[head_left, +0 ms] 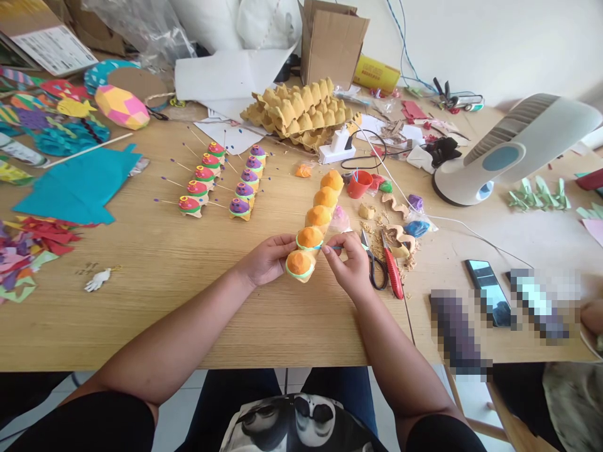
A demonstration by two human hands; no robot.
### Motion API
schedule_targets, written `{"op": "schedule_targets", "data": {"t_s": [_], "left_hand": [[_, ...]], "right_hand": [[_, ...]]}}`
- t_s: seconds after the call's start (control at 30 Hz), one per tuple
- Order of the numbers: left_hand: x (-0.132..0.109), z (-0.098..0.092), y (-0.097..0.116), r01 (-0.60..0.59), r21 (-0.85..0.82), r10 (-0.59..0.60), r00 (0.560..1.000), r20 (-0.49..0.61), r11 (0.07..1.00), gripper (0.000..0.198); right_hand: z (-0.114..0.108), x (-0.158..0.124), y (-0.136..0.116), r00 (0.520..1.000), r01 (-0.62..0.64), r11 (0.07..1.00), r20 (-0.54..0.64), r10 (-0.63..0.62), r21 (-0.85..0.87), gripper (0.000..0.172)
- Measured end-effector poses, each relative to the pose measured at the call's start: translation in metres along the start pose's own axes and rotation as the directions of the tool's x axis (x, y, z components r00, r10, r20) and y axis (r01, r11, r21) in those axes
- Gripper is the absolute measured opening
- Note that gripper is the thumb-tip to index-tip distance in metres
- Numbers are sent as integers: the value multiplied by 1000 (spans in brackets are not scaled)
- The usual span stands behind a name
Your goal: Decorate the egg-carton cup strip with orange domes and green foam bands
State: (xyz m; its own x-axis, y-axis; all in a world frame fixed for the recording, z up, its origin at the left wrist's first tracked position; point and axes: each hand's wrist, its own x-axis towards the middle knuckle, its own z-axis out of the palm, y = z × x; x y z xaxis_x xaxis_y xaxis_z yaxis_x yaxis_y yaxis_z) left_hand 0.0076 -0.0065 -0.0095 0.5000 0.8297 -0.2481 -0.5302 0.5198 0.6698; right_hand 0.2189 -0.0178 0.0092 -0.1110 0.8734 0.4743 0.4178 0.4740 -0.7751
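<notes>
My left hand (267, 260) is closed on the left side of an egg carton strip (318, 216), tilted up off the table, its row of bumps covered in orange clay. Pale green clay bands edge the two nearest bumps. Between the fingertips of my right hand (351, 263) is a thin blue stick (333, 247), its tip at the green band of the second bump. Scissors (375, 267) and a red utility knife (392, 267) lie just right of that hand. Farther left stand a red-topped carton strip (203, 176) and a purple-topped carton strip (248, 182), both with pins sticking out.
Egg trays (301, 110) are stacked at the back beside a power strip (336, 152). A red cup (359, 184), clay lumps and carton scraps lie beyond my right hand. A white fan (513, 150) and a phone (490, 292) are at right, teal paper (80, 188) at left.
</notes>
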Motion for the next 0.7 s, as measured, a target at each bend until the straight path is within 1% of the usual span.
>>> {"op": "schedule_targets", "data": {"t_s": [0.17,0.27,0.4,0.57,0.7], "left_hand": [[0,-2,0,7,9,-7,1000,21,1000,30],[0,-3,0,4,6,-4,999,37,1000,29],[0,-4,0,5,1,-5,1000,28,1000,30],[0,-1,2,2,9,-3,1000,20,1000,32],[0,-1,3,-3,27,3,1000,31,1000,31]], "right_hand": [[0,-1,4,996,-86,992,43,82,94,16],[0,-1,6,991,-125,985,53,120,121,17],[0,-2,6,987,-156,979,61,149,131,19],[0,-3,5,985,-173,958,51,166,227,19],[0,-2,4,983,-184,966,28,182,182,18]]}}
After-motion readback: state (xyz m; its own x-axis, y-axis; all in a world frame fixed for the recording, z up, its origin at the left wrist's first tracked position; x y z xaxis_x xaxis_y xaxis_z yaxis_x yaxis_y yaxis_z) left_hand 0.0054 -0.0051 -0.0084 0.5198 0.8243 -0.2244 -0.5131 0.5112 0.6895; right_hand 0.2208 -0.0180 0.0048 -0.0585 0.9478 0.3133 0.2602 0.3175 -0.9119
